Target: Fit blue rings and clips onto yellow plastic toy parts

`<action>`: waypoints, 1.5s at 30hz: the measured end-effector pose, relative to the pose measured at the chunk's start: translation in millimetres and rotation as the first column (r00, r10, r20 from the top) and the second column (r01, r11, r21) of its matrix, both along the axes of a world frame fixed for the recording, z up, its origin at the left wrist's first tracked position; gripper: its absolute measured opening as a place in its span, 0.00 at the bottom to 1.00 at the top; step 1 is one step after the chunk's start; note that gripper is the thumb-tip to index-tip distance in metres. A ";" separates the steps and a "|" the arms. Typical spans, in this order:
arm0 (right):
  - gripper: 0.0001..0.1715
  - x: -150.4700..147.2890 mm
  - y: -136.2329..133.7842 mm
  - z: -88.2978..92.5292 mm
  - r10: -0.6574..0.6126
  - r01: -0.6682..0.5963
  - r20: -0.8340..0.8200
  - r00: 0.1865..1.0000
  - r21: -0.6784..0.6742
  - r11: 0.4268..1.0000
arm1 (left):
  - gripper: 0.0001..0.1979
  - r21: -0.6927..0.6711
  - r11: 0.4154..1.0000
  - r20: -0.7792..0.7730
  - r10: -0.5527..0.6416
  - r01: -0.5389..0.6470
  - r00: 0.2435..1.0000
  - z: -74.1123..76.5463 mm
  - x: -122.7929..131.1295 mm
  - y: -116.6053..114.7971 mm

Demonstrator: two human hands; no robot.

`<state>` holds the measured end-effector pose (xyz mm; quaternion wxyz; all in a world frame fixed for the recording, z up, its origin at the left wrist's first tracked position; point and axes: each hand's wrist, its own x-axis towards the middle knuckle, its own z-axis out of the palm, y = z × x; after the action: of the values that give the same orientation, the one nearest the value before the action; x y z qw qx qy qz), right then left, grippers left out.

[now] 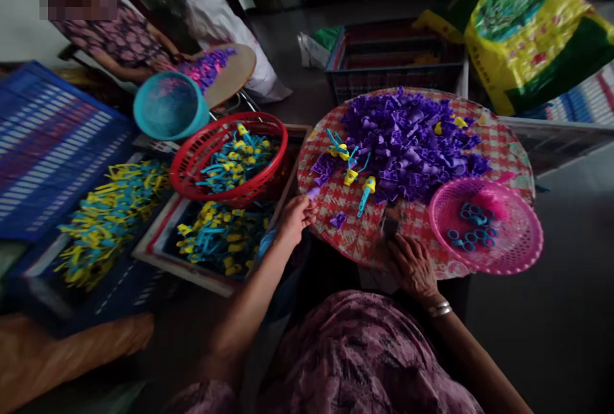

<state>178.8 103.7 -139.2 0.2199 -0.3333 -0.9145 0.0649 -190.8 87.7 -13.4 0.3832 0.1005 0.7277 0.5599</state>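
Observation:
My left hand (pixel 298 217) is closed at the left edge of the round table, pinching a small purple plastic piece (pixel 313 193). My right hand (pixel 413 265) lies at the table's near edge with its fingers stretched out, beside a dark block-like object (pixel 391 221) I cannot identify. A heap of purple plastic pieces (pixel 407 139) covers the table's far half. In front of it lie a blue-and-yellow plastic piece (pixel 366 195) and others like it. One loose purple piece (pixel 338 220) rests between my hands.
A pink basket (pixel 532 235) with blue rings stands at the table's right. To the left are a red basket (pixel 180 167), a crate (pixel 144 249) of blue-and-yellow pieces and a teal bucket (pixel 144 110). Another person (pixel 129 43) sits at a second table (pixel 242 68).

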 end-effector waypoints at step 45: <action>0.23 76.3 162.8 79.4 -0.397 0.512 0.404 0.824 -0.230 0.827 | 0.27 0.176 0.898 0.353 -0.439 0.402 0.826 31.9 157.1 -43.1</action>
<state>255.2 266.6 -59.8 0.0094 -0.5825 -0.8062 0.1030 -33.7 44.6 18.4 0.6268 0.1648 0.5712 0.5037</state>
